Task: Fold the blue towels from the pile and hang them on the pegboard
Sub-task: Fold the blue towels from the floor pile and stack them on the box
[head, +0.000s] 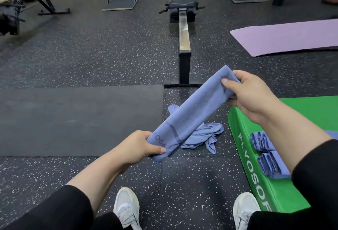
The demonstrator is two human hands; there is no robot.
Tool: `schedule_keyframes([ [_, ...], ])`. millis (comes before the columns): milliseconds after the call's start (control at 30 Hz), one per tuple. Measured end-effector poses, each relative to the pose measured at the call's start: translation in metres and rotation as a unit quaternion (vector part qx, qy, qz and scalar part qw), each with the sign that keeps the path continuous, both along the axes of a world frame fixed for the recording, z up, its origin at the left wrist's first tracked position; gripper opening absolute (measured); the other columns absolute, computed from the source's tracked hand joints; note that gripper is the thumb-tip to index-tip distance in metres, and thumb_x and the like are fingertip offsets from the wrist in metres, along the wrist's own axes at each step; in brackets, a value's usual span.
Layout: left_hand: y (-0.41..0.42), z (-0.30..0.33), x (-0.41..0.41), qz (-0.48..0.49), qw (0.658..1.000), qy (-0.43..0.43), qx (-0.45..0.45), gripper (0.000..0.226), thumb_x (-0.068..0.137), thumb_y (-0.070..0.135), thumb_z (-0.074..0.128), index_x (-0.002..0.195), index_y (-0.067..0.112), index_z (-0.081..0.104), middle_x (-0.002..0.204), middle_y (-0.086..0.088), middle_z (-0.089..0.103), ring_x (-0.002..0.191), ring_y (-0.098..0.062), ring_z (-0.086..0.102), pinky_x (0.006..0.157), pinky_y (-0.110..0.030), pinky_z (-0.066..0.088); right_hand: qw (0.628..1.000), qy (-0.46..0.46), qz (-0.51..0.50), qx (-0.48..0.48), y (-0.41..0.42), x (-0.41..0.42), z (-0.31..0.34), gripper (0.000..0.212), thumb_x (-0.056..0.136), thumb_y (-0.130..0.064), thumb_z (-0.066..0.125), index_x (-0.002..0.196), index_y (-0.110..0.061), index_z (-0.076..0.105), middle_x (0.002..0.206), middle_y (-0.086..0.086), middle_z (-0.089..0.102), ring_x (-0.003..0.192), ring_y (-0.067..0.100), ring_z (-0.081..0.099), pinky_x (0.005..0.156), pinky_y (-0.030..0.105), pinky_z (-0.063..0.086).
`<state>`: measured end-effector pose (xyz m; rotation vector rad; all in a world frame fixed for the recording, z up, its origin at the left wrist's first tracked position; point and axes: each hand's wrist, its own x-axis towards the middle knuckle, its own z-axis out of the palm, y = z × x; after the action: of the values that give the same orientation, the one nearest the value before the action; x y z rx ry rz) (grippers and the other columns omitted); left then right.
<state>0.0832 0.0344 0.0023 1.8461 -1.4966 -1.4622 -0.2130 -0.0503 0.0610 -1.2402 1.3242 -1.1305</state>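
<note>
Blue towel [192,112]: long folded strip, left hand [139,146] and right hand [250,92] each with grip clamped on an end. Advice: hold taut, align edges, then halve.

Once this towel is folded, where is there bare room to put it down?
The green box has bare top beyond the two folded towels, toward the purple mat. The black mat, left of the left hand, is bare too. Between them the floor is crowded: a crumpled towel lies under the held towel, which the right hand also grips.
</note>
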Motion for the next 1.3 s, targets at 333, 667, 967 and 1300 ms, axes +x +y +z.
schedule_keyframes([
  [333, -0.002, 0.001, 0.002, 0.127, 0.969, 0.210, -0.040, 0.045, 0.073, 0.009, 0.076, 0.117, 0.006, 0.068, 0.112, -0.018, 0.075, 0.106, -0.034, 0.071, 0.102, -0.051, 0.052, 0.994, -0.009, -0.062, 0.085, 0.004, -0.026, -0.014, 0.008, 0.102, -0.016, 0.059, 0.099, -0.012, 0.064, 0.096, 0.009, 0.067, 0.083, 0.019, 0.065, 0.066, 0.030, 0.059],
  [667, -0.007, 0.015, -0.028, 0.121, 0.940, 0.321, 0.007, 0.032, 0.090, -0.006, 0.063, 0.121, -0.002, 0.066, 0.117, -0.018, 0.073, 0.106, -0.029, 0.071, 0.091, -0.037, 0.058, 0.992, -0.031, -0.064, 0.102, 0.022, -0.069, -0.003, 0.009, 0.101, -0.010, 0.057, 0.103, -0.011, 0.066, 0.093, 0.008, 0.069, 0.087, 0.019, 0.067, 0.085, 0.041, 0.058],
  [967, -0.006, 0.030, -0.154, -0.011, 0.972, 0.229, -0.058, 0.018, 0.100, 0.023, 0.063, 0.105, 0.009, 0.074, 0.101, -0.011, 0.078, 0.084, -0.021, 0.072, 0.080, -0.040, 0.058, 0.981, 0.058, -0.158, 0.099, 0.085, -0.209, 0.022, 0.014, 0.101, -0.011, 0.059, 0.089, -0.010, 0.065, 0.085, 0.008, 0.068, 0.081, 0.017, 0.063, 0.083, 0.037, 0.057],
  [1300, -0.012, -0.024, -0.285, -0.027, 0.973, 0.229, 0.012, 0.019, 0.094, 0.028, 0.071, 0.095, 0.009, 0.071, 0.087, -0.009, 0.071, 0.072, -0.022, 0.058, 0.060, -0.029, 0.055, 0.942, 0.143, -0.260, 0.160, 0.114, -0.337, -0.039, 0.010, 0.100, -0.008, 0.059, 0.101, 0.000, 0.064, 0.099, 0.017, 0.065, 0.091, 0.026, 0.062, 0.073, 0.035, 0.056],
])
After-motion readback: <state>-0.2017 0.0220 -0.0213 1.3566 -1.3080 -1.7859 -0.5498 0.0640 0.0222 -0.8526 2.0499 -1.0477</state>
